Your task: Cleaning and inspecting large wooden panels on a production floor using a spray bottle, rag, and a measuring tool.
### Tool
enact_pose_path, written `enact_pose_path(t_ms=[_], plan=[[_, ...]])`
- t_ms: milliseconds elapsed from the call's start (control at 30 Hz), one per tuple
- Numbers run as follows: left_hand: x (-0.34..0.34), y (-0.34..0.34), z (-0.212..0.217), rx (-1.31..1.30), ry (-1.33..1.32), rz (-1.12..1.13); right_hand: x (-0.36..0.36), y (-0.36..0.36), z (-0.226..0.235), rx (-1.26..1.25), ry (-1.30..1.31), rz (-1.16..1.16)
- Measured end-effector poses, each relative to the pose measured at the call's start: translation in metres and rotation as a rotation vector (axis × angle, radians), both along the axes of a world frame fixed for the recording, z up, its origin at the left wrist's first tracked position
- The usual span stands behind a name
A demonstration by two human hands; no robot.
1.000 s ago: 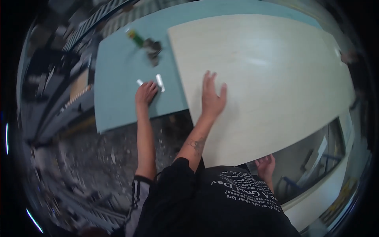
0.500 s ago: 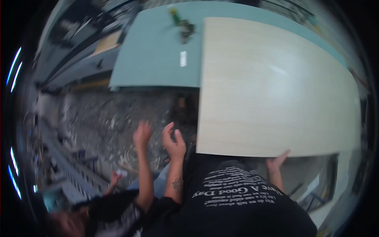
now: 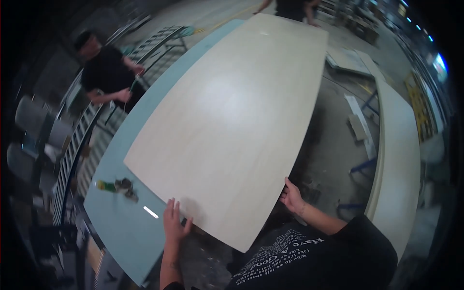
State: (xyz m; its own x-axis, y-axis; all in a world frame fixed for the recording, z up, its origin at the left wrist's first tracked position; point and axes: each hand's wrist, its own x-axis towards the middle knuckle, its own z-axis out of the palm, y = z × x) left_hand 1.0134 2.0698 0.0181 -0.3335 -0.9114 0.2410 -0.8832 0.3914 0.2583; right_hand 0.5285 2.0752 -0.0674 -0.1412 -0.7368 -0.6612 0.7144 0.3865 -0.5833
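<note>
A large pale wood-grain panel (image 3: pixel 217 121) lies at a slant over a light green tabletop (image 3: pixel 140 237). Its near right part juts out past the table. My right hand (image 3: pixel 292 197) grips the panel's right edge, thumb near the top face and fingers partly hidden below. At the near left edge, my left hand (image 3: pixel 175 220) has its fingers stretched and thumb apart, the fingertips at the panel's rim. To its left on the green surface lie a green-handled tool (image 3: pixel 118 187), too blurred to name exactly, and a small white strip (image 3: pixel 151 212).
A co-worker (image 3: pixel 111 72) in black stands beyond the table's left side, something green in one hand. Another person (image 3: pixel 292 9) is at the panel's far end. Long pale boards (image 3: pixel 398 145) on blue supports stand at right. A slatted roller rack (image 3: pixel 72 169) runs along the left.
The view has swung, bringing the panel's far end and two people into sight. My left hand has come from free air to the panel's edge; my right hand is still at the panel.
</note>
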Motion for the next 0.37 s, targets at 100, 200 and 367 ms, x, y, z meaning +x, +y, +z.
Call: enact_pose_path(t_ms=[100,200,367], plan=[[0.009,-0.003,0.017,0.14,-0.083,-0.518,0.05,0.06,0.005,0.009,-0.12,0.232],[-0.01,0.017,-0.002,0.24,-0.207,-0.929,0.112,0.117,-0.005,0.026,-0.165,0.289],[-0.036,0.032,-0.039,-0.28,-0.782,-0.963,0.164,0.139,-0.004,-0.174,-0.16,0.271]])
